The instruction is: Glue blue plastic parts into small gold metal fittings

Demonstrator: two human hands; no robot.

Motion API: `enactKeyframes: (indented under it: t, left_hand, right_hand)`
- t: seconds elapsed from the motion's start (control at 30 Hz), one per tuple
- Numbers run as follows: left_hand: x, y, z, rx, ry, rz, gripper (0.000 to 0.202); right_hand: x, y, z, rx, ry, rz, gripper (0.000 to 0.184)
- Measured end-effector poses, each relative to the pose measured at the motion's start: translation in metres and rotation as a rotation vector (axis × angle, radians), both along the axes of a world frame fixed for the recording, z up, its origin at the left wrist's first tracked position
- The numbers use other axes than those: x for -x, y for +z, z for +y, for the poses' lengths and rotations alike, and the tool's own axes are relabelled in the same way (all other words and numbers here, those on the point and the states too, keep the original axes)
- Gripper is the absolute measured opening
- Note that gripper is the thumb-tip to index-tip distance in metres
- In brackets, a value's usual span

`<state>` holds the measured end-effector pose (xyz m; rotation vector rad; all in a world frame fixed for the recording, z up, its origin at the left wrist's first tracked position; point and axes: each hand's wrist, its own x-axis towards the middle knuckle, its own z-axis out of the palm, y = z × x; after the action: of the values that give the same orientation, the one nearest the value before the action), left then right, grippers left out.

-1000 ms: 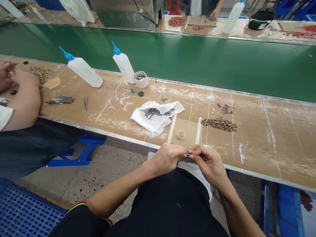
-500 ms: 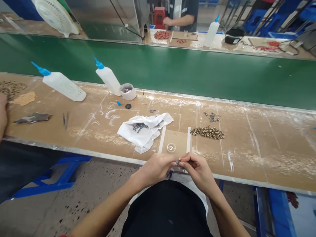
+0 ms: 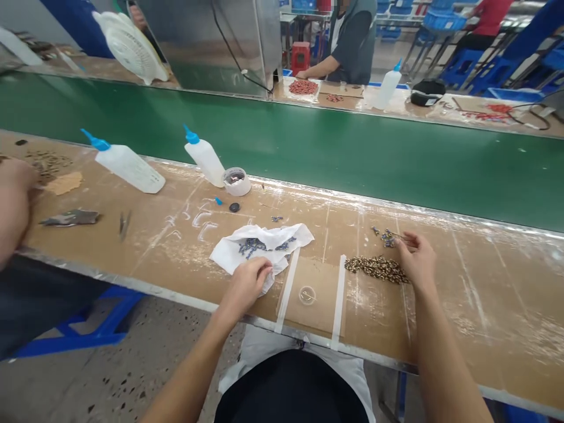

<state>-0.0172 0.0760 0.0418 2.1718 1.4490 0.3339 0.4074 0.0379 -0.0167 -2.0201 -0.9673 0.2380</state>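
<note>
My left hand (image 3: 250, 281) is at the near edge of a crumpled white sheet (image 3: 229, 244), its fingers curled and pressed together. Whatever they may hold is too small to tell. Small blue pieces (image 3: 252, 245) lie on the sheet. My right hand (image 3: 416, 258) reaches to a little cluster of blue-and-gold pieces (image 3: 388, 237), thumb and fingers pinched at its right side; what is between them is hidden. Just below that hand lies a heap of small gold-brown parts (image 3: 374, 268). Between my hands, a small clear round dish (image 3: 307, 295) stands on a taped-down board (image 3: 315, 270).
Two white squeeze bottles (image 3: 130, 168) (image 3: 205, 161) with blue nozzles and a tape roll (image 3: 237, 182) holding small bits stand toward the back. Tweezers (image 3: 125, 225) lie left. A co-worker's arm (image 3: 13, 202) rests at the far left. A green belt (image 3: 273, 141) runs behind the table.
My hands were together at the table's front edge, holding a small blue-and-gold piece. They have parted: the left went to the white sheet, the right to the blue-and-gold cluster. The view has shifted up.
</note>
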Motion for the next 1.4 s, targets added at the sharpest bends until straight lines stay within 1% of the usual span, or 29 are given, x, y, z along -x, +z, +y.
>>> enactKeyframes:
  t: [0.03, 0.1, 0.27, 0.37, 0.47, 0.53, 0.63, 0.7, 0.77, 0.87, 0.9, 0.97, 1.07, 1.17, 1.27, 1.4]
  left_hand:
    - [-0.005, -0.001, 0.004, -0.025, 0.012, 0.013, 0.018]
    - [-0.017, -0.003, 0.013, -0.065, 0.028, 0.04, 0.017]
    - [-0.046, -0.009, 0.032, -0.125, 0.02, 0.108, 0.014]
    - [-0.058, -0.014, 0.04, -0.131, 0.036, 0.142, 0.008]
    - [-0.065, -0.017, 0.044, -0.119, 0.037, 0.149, 0.007]
    - [-0.065, -0.017, 0.044, -0.108, 0.028, 0.127, 0.007]
    - [-0.059, -0.011, 0.041, -0.086, 0.017, 0.053, 0.008]
    - [-0.05, -0.005, 0.037, -0.075, 0.026, -0.021, 0.008]
    - [-0.039, 0.002, 0.028, -0.055, 0.049, -0.112, 0.006]
    - [-0.022, 0.006, 0.004, 0.021, 0.073, -0.259, 0.003]
    - [-0.018, 0.006, -0.006, 0.055, 0.077, -0.307, 0.004]
    - [-0.012, 0.003, -0.029, 0.123, 0.085, -0.397, 0.005]
    - [-0.009, -0.007, -0.061, 0.224, 0.103, -0.504, 0.008]
    - [-0.009, -0.017, -0.084, 0.297, 0.127, -0.569, 0.012]
    - [-0.007, -0.019, -0.093, 0.32, 0.126, -0.602, 0.013]
    - [-0.004, -0.01, -0.091, 0.309, 0.1, -0.613, 0.005]
  right_hand:
    - [0.001, 0.0, -0.005, -0.006, -0.018, -0.005, 0.056]
    - [0.009, 0.002, -0.025, -0.016, -0.049, 0.0, 0.062]
    - [0.043, 0.008, -0.103, -0.008, -0.072, 0.143, 0.058]
    - [0.061, 0.01, -0.145, 0.015, -0.128, 0.226, 0.054]
    - [0.073, 0.011, -0.171, 0.048, -0.185, 0.299, 0.053]
    - [0.079, 0.012, -0.178, 0.035, -0.179, 0.321, 0.051]
    - [0.092, 0.015, -0.173, -0.026, -0.116, 0.316, 0.047]
    - [0.106, 0.02, -0.161, -0.042, -0.011, 0.286, 0.042]
    - [0.126, 0.026, -0.144, -0.014, 0.188, 0.249, 0.036]
    - [0.159, 0.032, -0.118, 0.05, 0.572, 0.186, 0.028]
    - [0.168, 0.032, -0.111, 0.054, 0.668, 0.148, 0.026]
    - [0.181, 0.031, -0.1, 0.039, 0.777, 0.068, 0.022]
    - [0.19, 0.029, -0.089, 0.009, 0.824, 0.0, 0.019]
    - [0.194, 0.031, -0.082, -0.015, 0.845, -0.054, 0.019]
    - [0.2, 0.036, -0.074, -0.036, 0.881, -0.118, 0.017]
    - [0.205, 0.04, -0.062, -0.049, 0.905, -0.185, 0.013]
